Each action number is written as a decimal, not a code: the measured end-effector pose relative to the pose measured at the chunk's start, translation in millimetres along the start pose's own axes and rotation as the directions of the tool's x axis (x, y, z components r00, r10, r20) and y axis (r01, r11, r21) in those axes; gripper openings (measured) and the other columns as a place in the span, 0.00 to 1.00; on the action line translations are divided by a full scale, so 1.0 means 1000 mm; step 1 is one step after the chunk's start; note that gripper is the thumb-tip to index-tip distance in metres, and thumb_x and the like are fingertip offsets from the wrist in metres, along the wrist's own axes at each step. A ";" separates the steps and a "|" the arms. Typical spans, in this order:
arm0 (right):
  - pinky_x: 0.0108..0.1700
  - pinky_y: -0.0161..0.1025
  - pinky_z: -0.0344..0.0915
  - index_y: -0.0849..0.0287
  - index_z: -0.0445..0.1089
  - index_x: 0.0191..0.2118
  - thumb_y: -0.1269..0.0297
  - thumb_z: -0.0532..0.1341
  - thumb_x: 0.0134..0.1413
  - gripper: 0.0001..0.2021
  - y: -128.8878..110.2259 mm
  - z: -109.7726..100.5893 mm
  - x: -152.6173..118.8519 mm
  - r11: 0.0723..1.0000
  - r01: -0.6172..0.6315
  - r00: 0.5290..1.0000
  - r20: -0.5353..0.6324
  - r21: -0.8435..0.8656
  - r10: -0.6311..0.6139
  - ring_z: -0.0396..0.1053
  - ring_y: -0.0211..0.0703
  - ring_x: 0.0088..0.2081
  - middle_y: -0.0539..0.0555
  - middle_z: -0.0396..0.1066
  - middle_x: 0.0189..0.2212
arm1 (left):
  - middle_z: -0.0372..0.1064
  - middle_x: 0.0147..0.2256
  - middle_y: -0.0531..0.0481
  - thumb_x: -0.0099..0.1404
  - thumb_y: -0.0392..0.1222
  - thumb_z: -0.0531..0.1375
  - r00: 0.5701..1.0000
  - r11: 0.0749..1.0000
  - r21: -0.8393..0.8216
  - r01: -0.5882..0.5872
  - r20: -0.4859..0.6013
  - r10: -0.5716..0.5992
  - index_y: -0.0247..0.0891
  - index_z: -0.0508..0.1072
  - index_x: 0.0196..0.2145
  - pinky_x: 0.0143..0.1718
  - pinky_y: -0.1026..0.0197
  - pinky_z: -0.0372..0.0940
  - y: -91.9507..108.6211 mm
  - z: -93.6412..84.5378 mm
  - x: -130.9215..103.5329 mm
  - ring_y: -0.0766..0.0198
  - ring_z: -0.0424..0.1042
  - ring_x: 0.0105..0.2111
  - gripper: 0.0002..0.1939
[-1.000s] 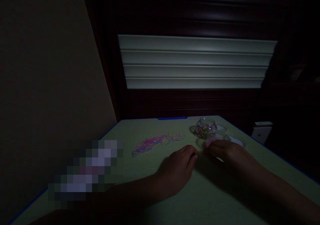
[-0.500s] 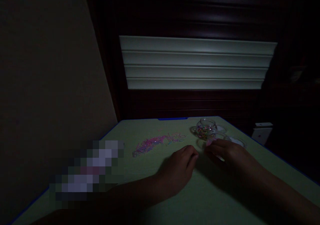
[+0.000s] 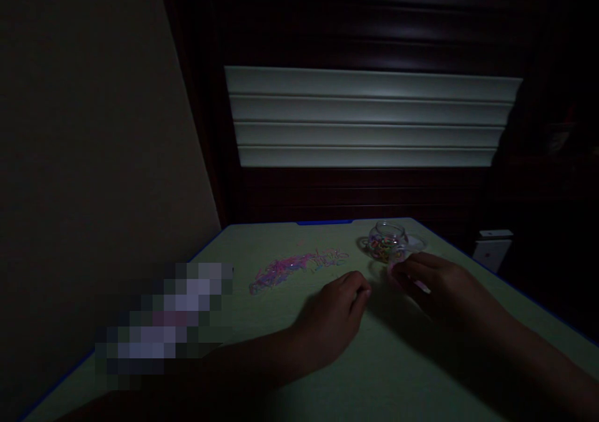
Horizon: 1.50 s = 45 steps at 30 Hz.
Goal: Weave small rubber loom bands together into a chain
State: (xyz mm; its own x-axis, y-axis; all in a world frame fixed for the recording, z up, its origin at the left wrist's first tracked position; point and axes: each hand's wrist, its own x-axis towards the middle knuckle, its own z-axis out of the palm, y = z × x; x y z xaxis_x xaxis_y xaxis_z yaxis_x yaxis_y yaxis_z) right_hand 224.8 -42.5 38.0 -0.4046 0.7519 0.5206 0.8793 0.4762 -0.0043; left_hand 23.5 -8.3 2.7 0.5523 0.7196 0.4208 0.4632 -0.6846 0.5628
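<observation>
My left hand [image 3: 339,313] rests on the table with its fingers curled in; whatever they hold, if anything, is hidden. To its right, my right hand [image 3: 430,281] has its fingertips pinched together at a clear round container, which the hand mostly hides. Something pink shows by those fingertips, too dark to make out. Just behind stands an open clear jar [image 3: 387,244] with many-coloured small bands in it. Left of the jar, a loose pile of thin pink and purple rubber bands [image 3: 283,270] is spread on the table.
The pale green table [image 3: 262,241] has a blue edge. A clear round lid [image 3: 416,243] lies beside the jar. A blurred-out patch [image 3: 168,316] covers something at the left. A wall and dark panelling stand close behind, and a white box [image 3: 492,253] sits beyond the right edge.
My right hand has shifted slightly right, and the pink bit now shows lower by its fingertips. My left hand keeps its place.
</observation>
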 end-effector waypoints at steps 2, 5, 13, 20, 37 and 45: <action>0.34 0.36 0.61 0.59 0.69 0.31 0.69 0.51 0.58 0.10 -0.001 0.000 0.001 1.000 0.006 1.000 0.023 0.013 -0.007 0.67 0.41 0.32 0.57 0.70 0.31 | 0.64 0.31 0.54 0.66 0.40 0.48 1.000 1.000 0.000 0.001 0.004 -0.001 0.40 0.63 0.33 0.32 0.64 0.58 0.001 0.000 0.001 0.67 0.63 0.30 0.07; 0.34 0.36 0.61 0.59 0.69 0.32 0.71 0.51 0.58 0.10 -0.005 -0.001 0.003 0.999 0.029 0.996 0.078 0.036 -0.032 0.67 0.40 0.32 0.56 0.70 0.31 | 0.64 0.31 0.54 0.66 0.40 0.48 1.000 1.000 -0.004 0.003 0.001 -0.003 0.40 0.64 0.33 0.32 0.64 0.57 0.003 0.000 0.003 0.67 0.63 0.31 0.07; 0.36 0.37 0.61 0.60 0.67 0.28 0.71 0.51 0.57 0.10 -0.005 -0.002 0.001 0.999 0.026 0.997 0.071 0.038 -0.029 0.68 0.42 0.35 0.57 0.71 0.34 | 0.65 0.31 0.54 0.66 0.41 0.48 0.999 0.998 -0.017 0.054 -0.009 -0.054 0.40 0.64 0.34 0.27 0.66 0.54 -0.005 0.000 0.005 0.67 0.63 0.29 0.07; 0.36 0.36 0.61 0.59 0.68 0.28 0.71 0.51 0.57 0.11 -0.008 -0.003 0.002 0.999 0.033 0.996 0.078 0.038 -0.036 0.68 0.41 0.34 0.57 0.71 0.32 | 0.65 0.31 0.54 0.65 0.40 0.47 0.999 0.998 0.051 0.042 -0.015 -0.042 0.40 0.65 0.34 0.29 0.66 0.56 -0.014 -0.008 0.014 0.67 0.63 0.29 0.08; 0.35 0.37 0.60 0.59 0.71 0.35 0.71 0.52 0.56 0.10 -0.008 -0.004 0.001 0.998 0.030 0.994 0.106 0.048 -0.034 0.67 0.41 0.33 0.56 0.70 0.32 | 0.66 0.36 0.47 0.64 0.32 0.47 0.973 0.813 0.571 -0.114 0.229 -0.025 0.36 0.67 0.36 0.35 0.61 0.60 -0.026 -0.042 0.022 0.61 0.67 0.35 0.10; 0.33 0.36 0.59 0.59 0.70 0.33 0.71 0.52 0.57 0.10 -0.009 -0.006 0.003 1.000 0.016 0.991 0.133 0.025 -0.019 0.67 0.40 0.31 0.55 0.70 0.30 | 0.65 0.38 0.46 0.65 0.32 0.45 0.973 0.741 0.656 -0.142 0.230 -0.017 0.37 0.67 0.39 0.35 0.60 0.62 -0.031 -0.037 0.023 0.61 0.68 0.35 0.13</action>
State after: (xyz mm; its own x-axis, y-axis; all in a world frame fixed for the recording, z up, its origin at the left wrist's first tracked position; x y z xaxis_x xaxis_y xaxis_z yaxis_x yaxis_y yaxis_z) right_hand 217.3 -47.5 44.2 -0.4511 0.7965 0.4027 0.8663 0.4992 -0.0170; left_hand -3.9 33.7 21.1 0.6889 0.6854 0.2361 0.7196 -0.6858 -0.1091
